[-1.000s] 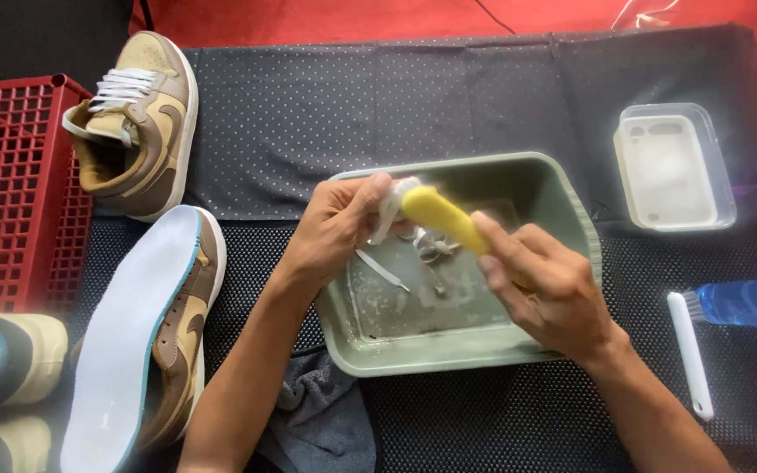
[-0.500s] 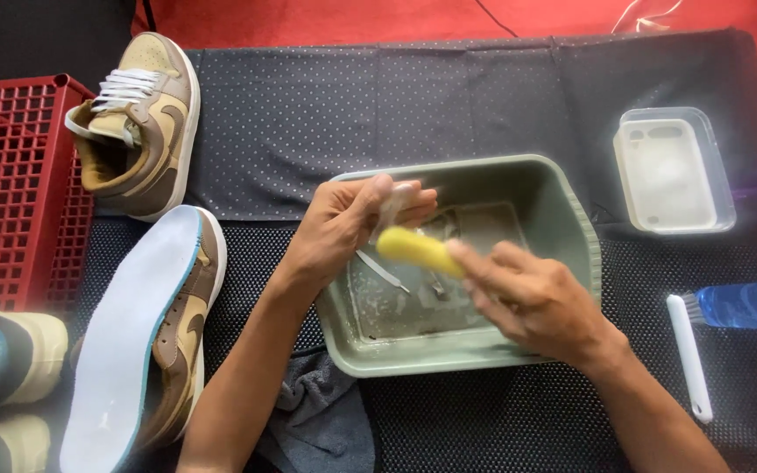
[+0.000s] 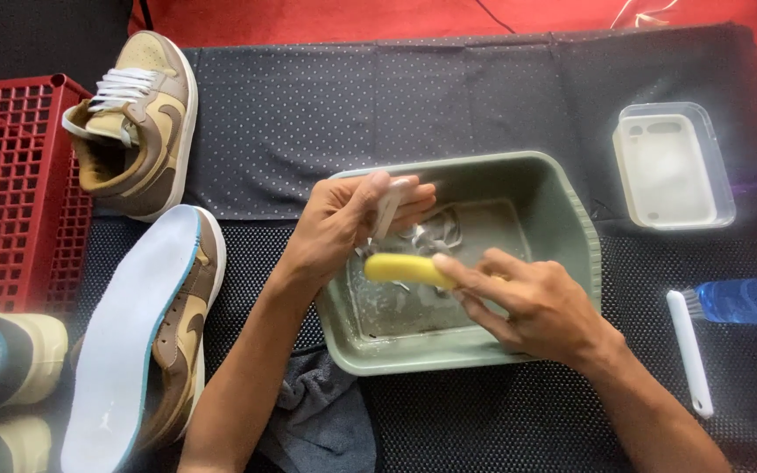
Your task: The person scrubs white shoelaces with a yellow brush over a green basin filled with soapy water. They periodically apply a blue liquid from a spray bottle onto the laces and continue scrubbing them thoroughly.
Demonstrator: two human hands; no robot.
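A grey-green plastic basin (image 3: 571, 228) with a little water sits on a dark dotted mat. Over it my left hand (image 3: 343, 223) pinches a white shoelace (image 3: 389, 206), whose loose end lies in the water. My right hand (image 3: 527, 302) grips a yellow-handled brush (image 3: 400, 269) and holds it against the lace just below my left fingers.
A tan and brown sneaker (image 3: 137, 118) stands upright at the back left beside a red plastic crate (image 3: 10, 184). Its mate (image 3: 146, 337) lies on its side, sole up. A grey cloth (image 3: 321, 420) lies under the basin's front. A clear lidded container (image 3: 672, 166), a white brush (image 3: 689, 350) and a blue bottle (image 3: 751, 298) are at the right.
The yellow brush has moved down and to the left along the lace, from the basin's back rim to its middle. My left hand has kept its hold on the lace.
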